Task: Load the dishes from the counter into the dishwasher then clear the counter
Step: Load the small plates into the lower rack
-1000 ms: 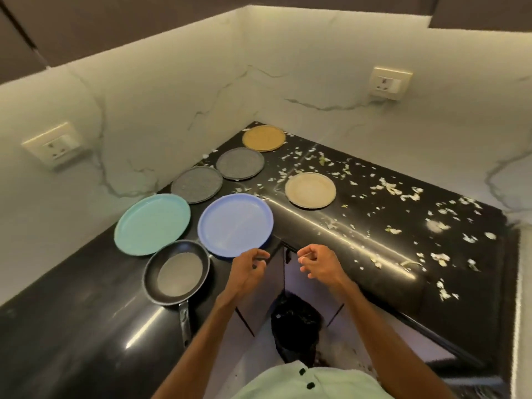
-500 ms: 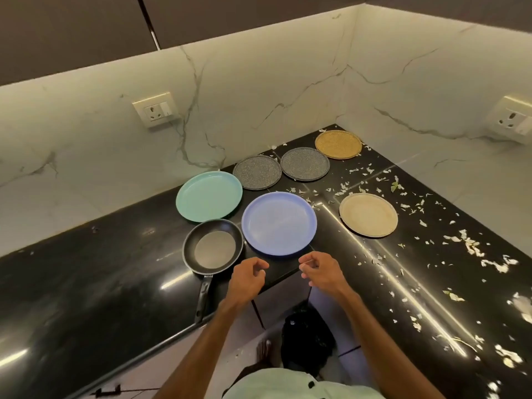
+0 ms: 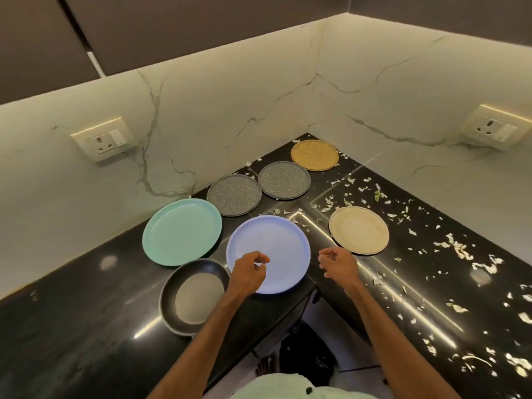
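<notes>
Nothing loaded yet: six plates and frying pan (image 3: 193,295) all flat on black bench (image 3: 86,326), scraps (image 3: 457,250) strewn to the right. Left hand (image 3: 248,273) loosely curled, empty, over blue plate (image 3: 269,251); right hand (image 3: 339,264) likewise, just beside its rim. Next, probably: grip blue plate's edge and lift, dishwasher unseen.

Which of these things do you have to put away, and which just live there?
For the job:
blue plate
teal plate
two grey speckled plates
gold plate
cream plate
frying pan
scraps to clear

Just there:
wall sockets
marble wall
</notes>
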`<control>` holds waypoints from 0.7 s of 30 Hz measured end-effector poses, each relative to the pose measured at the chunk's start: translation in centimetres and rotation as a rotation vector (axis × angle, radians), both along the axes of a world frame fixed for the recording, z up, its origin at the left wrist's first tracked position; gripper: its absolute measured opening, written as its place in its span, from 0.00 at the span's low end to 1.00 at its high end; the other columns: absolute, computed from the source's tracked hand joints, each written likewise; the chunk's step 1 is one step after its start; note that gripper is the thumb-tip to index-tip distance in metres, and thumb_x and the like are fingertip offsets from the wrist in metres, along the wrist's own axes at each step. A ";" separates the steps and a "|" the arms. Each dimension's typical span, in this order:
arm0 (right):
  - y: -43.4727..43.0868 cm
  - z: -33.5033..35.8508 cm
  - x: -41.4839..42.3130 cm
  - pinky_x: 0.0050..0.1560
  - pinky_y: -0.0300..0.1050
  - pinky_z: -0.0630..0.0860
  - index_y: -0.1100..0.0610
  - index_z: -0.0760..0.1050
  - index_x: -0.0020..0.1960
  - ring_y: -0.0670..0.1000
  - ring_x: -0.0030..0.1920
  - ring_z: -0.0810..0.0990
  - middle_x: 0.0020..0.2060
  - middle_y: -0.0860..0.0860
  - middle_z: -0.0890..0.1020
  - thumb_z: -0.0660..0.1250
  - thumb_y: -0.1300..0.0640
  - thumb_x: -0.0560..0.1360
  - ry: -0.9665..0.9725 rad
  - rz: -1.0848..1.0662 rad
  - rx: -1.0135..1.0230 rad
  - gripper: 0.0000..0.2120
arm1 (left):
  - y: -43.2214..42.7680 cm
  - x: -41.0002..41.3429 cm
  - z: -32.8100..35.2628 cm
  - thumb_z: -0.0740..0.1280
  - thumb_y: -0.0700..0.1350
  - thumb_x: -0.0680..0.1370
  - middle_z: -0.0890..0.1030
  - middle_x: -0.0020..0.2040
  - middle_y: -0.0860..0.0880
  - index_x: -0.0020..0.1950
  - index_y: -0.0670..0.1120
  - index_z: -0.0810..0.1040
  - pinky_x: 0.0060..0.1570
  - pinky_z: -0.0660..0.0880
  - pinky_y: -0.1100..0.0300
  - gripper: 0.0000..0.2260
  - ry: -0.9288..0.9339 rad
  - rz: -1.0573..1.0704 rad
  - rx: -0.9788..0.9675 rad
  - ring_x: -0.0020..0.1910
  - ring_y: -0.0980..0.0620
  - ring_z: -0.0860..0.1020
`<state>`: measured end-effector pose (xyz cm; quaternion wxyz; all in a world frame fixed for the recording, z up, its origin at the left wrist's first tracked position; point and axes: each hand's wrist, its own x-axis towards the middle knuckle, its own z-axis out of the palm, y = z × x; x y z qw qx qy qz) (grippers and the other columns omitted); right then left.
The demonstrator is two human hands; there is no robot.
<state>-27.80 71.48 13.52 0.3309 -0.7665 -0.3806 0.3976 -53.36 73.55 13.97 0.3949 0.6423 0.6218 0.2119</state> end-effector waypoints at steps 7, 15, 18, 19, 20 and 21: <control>1.1 -1.6 4.1 0.50 0.55 0.83 0.56 0.85 0.47 0.58 0.45 0.85 0.40 0.54 0.86 0.69 0.58 0.75 -0.054 -0.493 -0.017 0.06 | 5.1 3.2 -0.1 0.69 0.41 0.79 0.83 0.56 0.54 0.55 0.53 0.82 0.58 0.79 0.57 0.09 0.056 -0.214 0.027 0.52 0.54 0.80; 4.8 -2.0 9.3 0.55 0.56 0.79 0.68 0.77 0.64 0.66 0.61 0.80 0.60 0.65 0.81 0.73 0.56 0.76 -0.135 -0.700 -0.211 0.22 | 7.4 6.4 0.5 0.68 0.44 0.81 0.83 0.57 0.53 0.58 0.52 0.82 0.60 0.78 0.55 0.08 0.060 -0.289 0.040 0.53 0.53 0.80; 5.7 -3.0 10.7 0.57 0.56 0.78 0.69 0.75 0.65 0.67 0.62 0.79 0.62 0.66 0.79 0.74 0.57 0.76 -0.136 -0.701 -0.264 0.24 | 7.9 6.9 0.9 0.68 0.44 0.81 0.83 0.57 0.53 0.59 0.51 0.82 0.61 0.78 0.55 0.08 0.073 -0.296 0.035 0.53 0.53 0.80; 6.0 -3.3 10.9 0.58 0.56 0.78 0.69 0.75 0.66 0.67 0.62 0.79 0.62 0.66 0.79 0.74 0.57 0.76 -0.137 -0.695 -0.287 0.24 | 8.1 7.0 1.0 0.68 0.45 0.81 0.83 0.57 0.53 0.59 0.51 0.82 0.61 0.78 0.55 0.08 0.074 -0.295 0.036 0.53 0.53 0.80; 6.1 -3.8 11.2 0.58 0.57 0.78 0.69 0.75 0.66 0.66 0.62 0.79 0.62 0.66 0.79 0.74 0.57 0.75 -0.137 -0.695 -0.305 0.24 | 8.3 7.1 1.1 0.68 0.45 0.81 0.83 0.57 0.53 0.59 0.51 0.82 0.61 0.77 0.55 0.08 0.082 -0.293 0.035 0.53 0.53 0.80; 6.2 -4.2 11.4 0.57 0.56 0.78 0.68 0.75 0.65 0.66 0.62 0.79 0.62 0.66 0.79 0.74 0.58 0.75 -0.135 -0.700 -0.322 0.23 | 8.5 7.2 1.2 0.68 0.45 0.81 0.83 0.57 0.52 0.59 0.50 0.82 0.60 0.77 0.56 0.08 0.089 -0.289 0.033 0.53 0.53 0.80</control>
